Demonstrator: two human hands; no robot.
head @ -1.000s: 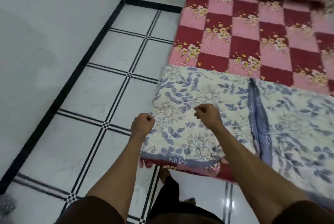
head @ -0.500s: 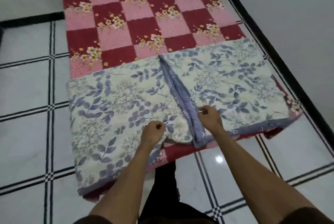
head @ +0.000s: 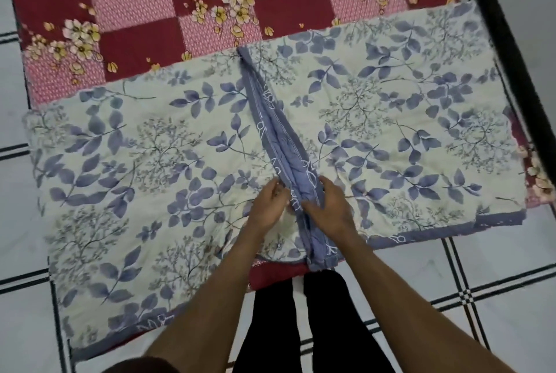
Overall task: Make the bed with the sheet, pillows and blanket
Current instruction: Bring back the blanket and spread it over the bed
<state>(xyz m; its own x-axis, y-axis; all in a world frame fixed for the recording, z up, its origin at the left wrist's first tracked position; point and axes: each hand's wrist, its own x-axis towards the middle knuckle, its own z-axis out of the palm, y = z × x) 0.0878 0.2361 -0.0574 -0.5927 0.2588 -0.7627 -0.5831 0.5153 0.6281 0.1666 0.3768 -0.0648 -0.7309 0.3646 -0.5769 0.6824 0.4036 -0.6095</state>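
A cream blanket (head: pixel 144 168) with blue leaf print lies folded across the foot of a low mattress. Its two blue-bordered edges meet in a seam (head: pixel 272 131) down the middle. Under it is the red and pink checked sheet (head: pixel 144 11) with yellow flowers. My left hand (head: pixel 267 207) pinches the left flap's edge beside the seam. My right hand (head: pixel 328 207) grips the blue border on the right of the seam. Both hands are close together near the blanket's front edge. No pillow is in view.
White floor tiles (head: pixel 451 276) with black double lines surround the mattress. A black skirting strip (head: pixel 493 23) runs along the wall at the right. My legs in dark trousers (head: pixel 316 327) stand at the mattress foot.
The view swung from the blanket's left corner to its middle and drew closer. Both hands moved right along the blanket to the central seam and came together on the blue borders.
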